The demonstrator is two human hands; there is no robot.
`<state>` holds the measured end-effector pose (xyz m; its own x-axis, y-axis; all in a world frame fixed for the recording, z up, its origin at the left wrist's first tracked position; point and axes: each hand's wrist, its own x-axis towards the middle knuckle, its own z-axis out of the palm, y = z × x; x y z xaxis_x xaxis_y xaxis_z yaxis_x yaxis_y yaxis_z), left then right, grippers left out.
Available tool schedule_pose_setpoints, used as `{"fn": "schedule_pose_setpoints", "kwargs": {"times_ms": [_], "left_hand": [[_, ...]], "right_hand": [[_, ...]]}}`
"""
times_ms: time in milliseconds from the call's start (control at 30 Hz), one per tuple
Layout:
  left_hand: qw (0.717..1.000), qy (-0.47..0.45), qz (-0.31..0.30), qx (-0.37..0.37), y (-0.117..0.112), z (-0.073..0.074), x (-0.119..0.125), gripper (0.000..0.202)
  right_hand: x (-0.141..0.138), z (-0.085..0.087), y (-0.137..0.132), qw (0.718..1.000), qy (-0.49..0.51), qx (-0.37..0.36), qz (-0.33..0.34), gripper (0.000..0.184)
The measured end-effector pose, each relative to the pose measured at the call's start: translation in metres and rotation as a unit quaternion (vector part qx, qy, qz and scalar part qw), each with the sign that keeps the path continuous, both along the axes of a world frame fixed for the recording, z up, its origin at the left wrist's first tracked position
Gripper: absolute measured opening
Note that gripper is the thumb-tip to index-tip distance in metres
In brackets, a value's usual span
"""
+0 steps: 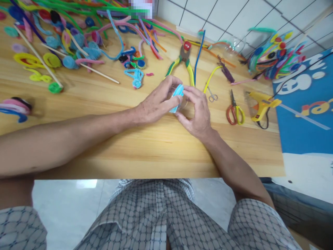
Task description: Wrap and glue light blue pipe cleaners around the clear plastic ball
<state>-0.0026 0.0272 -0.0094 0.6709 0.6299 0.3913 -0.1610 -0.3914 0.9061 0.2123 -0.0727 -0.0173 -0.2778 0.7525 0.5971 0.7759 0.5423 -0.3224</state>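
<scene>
Between my two hands, above the wooden table, is a light blue ridged piece (177, 94) that looks like coiled pipe cleaner. My left hand (158, 100) pinches it, thumb across its front and fingers behind. My right hand (197, 109) curls round from the other side, its fingertips at the blue piece and round a see-through rounded object (184, 104) joined to or just beside it; its kind is unclear. Just beyond my hands lie pliers (185, 57) with yellow-green handles and a red ball at the jaws. A dark blue pipe cleaner (199, 57) lies beside them.
Pipe cleaners and fuzzy shapes (91, 38) crowd the table's far left. A light blue figure (135, 77) lies nearer. On the right are small scissors (212, 96), larger scissors (235, 111) and a yellow glue gun (264, 104). A tiled wall (205, 17) stands behind.
</scene>
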Motion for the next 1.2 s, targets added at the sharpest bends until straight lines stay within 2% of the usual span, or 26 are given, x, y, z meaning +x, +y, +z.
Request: {"fn": "schedule_pose_setpoints", "kwargs": {"times_ms": [200,433,700,933,1200], "left_hand": [[1.000,0.016,-0.001,-0.001,-0.0008,0.0036,-0.0014,0.036],[1.000,0.012,0.015,-0.024,-0.0012,-0.0007,0.0007,0.038],[1.000,0.029,-0.003,-0.012,-0.0015,0.0049,-0.0027,0.037],[0.999,0.004,0.017,-0.044,-0.0019,-0.0011,-0.0003,0.042],[0.998,-0.002,0.004,-0.056,-0.0023,-0.0012,-0.0007,0.040]], "right_hand": [[-0.0022,0.0012,-0.0002,1.000,-0.001,0.014,-0.002,0.067],[-0.0011,-0.0001,-0.0009,1.000,0.010,-0.015,-0.005,0.069],[-0.0001,0.0026,-0.0009,1.000,0.000,-0.014,0.001,0.066],[-0.0020,0.0021,-0.0005,1.000,0.004,-0.019,-0.010,0.064],[-0.0024,0.0052,-0.0006,0.998,0.007,-0.064,-0.020,0.063]]}}
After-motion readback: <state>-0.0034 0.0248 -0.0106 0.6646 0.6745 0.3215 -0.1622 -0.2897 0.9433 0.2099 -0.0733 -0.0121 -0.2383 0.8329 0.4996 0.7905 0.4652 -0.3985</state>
